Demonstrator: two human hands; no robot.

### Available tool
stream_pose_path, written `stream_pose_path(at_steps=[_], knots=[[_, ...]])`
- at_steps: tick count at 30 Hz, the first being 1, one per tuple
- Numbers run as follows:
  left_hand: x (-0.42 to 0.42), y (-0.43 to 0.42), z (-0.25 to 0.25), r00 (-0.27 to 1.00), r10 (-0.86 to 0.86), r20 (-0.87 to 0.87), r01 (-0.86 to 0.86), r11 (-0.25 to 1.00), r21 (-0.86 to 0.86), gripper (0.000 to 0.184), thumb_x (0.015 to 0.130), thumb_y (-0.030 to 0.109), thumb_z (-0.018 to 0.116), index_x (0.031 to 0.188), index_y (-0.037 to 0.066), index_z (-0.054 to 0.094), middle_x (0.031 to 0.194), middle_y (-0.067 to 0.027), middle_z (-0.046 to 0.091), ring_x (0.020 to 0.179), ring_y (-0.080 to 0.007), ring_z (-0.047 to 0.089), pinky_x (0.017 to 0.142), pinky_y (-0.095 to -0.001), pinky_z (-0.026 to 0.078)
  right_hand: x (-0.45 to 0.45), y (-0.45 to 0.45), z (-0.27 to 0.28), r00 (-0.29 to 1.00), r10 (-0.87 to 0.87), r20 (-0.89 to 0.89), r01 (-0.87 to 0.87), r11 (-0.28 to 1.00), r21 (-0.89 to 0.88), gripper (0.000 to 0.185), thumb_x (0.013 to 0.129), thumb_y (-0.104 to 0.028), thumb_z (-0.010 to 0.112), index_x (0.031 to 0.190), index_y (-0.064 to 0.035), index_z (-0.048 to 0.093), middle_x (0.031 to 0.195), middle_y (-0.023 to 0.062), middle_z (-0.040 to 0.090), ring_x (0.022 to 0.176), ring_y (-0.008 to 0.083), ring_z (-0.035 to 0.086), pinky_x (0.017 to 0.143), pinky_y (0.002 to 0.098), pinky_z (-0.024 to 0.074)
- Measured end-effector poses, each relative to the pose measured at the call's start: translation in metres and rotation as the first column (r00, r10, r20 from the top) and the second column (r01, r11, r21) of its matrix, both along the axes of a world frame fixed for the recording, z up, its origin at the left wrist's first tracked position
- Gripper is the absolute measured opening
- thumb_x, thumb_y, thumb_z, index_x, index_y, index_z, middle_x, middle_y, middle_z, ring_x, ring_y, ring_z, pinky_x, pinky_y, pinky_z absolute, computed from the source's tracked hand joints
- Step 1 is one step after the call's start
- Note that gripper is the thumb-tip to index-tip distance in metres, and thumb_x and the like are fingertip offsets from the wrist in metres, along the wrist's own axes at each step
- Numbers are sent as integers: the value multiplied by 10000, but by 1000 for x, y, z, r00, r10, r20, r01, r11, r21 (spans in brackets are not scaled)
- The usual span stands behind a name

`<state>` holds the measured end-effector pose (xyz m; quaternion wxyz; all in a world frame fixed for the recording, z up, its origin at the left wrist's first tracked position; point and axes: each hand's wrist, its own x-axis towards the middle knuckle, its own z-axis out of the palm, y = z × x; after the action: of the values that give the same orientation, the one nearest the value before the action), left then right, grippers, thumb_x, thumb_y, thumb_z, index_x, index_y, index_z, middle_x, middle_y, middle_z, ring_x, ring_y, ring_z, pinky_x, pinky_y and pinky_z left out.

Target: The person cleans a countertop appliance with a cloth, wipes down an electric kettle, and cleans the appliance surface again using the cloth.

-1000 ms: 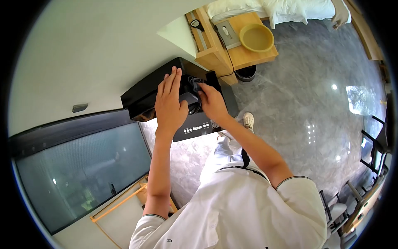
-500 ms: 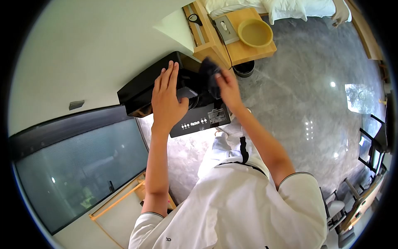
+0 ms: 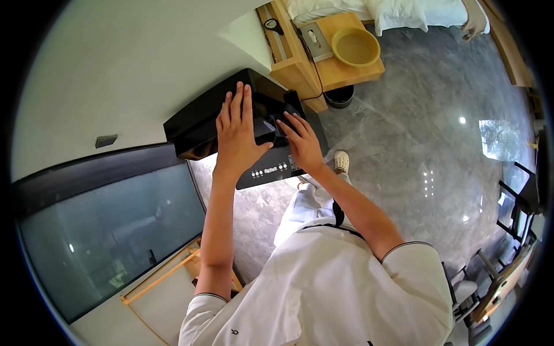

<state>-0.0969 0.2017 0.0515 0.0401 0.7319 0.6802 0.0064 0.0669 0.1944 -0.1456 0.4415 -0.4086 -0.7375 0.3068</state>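
Note:
A glossy black boxy appliance (image 3: 199, 118) stands against the wall, with a black panel of white markings (image 3: 268, 170) at its near side. My left hand (image 3: 238, 135) lies flat on its top, fingers stretched forward and thumb out to the side, holding nothing. My right hand (image 3: 304, 147) is at the appliance's right part, its fingers over a dark cloth (image 3: 293, 104) that they press against the black surface. The cloth is hard to tell from the black behind it, and the fingers hide part of it.
Right of the appliance stands a wooden bedside table (image 3: 340, 74) with a yellow basin (image 3: 356, 47) and a grey tissue box (image 3: 315, 41). A black bin (image 3: 339, 96) sits below. A frosted glass panel (image 3: 115, 225) is at left; black chairs (image 3: 519, 196) stand far right.
My right hand has moved left and down with the dark cloth, from beside the appliance onto it. My left hand has barely shifted. A shoe now shows beside my right forearm.

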Motion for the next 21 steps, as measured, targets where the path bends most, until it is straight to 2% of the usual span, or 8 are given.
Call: stream_pose_path(at_steps=[3,7,9,10,12,16,18,21], knots=[[-1,-1,-3,1000,3,3,-3,1000,8,1497,696,245,1068,1858,87,138,1927,-137,189,1738,-436,242,1378,-585,285,9,0,-4,994,28,106,-34,998,57,694,906,82,710,1560,-149,698,1666,128,621,1485,422,602,1217,524,532],[-1,-1,-3,1000,11,4,-11,1000,15,1476,719,241,1055,1861,93,132,1928,-131,188,1740,-437,236,1380,-585,280,19,8,-15,995,68,75,-67,998,-10,664,910,100,688,1534,-128,708,1634,141,643,1432,431,637,1188,516,546],[-1,-3,-4,1000,3,10,-3,1000,24,1463,731,243,1044,1863,97,128,1928,-132,189,1739,-436,236,1379,-584,279,17,16,-27,984,-46,-174,-16,942,-335,636,926,114,668,1522,-104,712,1601,163,662,1382,446,662,1163,509,556],[0,-4,-5,1000,4,15,-5,1000,26,1463,731,243,1044,1863,97,128,1928,-132,189,1739,-436,236,1379,-584,279,17,17,-29,985,-44,-169,-15,943,-333,636,926,114,668,1522,-104,712,1601,163,662,1382,446,662,1163,509,556],[0,-3,-6,1000,4,11,-5,999,42,1461,731,247,1041,1864,102,130,1928,-128,190,1736,-439,242,1378,-587,280,11,19,-29,944,-289,-158,202,887,-416,615,944,115,661,1525,-81,708,1589,196,662,1382,467,657,1167,507,550],[-2,-4,-9,1000,-1,23,0,999,53,1461,728,249,1043,1863,102,136,1927,-128,194,1735,-442,246,1377,-588,280,5,-1,4,952,-127,-279,69,975,-209,645,942,120,662,1545,-103,704,1595,187,660,1391,459,654,1176,503,549],[-2,-3,-10,1000,-5,12,4,998,67,1448,734,249,1041,1861,97,145,1925,-130,198,1734,-450,247,1377,-588,280,7,-5,2,1000,-2,-20,2,1000,-28,677,935,134,656,1555,-133,708,1598,172,661,1401,454,652,1184,503,546],[-1,-3,-10,1000,7,24,-9,998,61,1443,734,254,1042,1859,91,153,1923,-137,200,1736,-454,241,1377,-586,277,21,-1,-2,999,18,-38,-22,994,-108,701,929,154,640,1557,-150,710,1596,157,666,1409,429,658,1185,497,547]])
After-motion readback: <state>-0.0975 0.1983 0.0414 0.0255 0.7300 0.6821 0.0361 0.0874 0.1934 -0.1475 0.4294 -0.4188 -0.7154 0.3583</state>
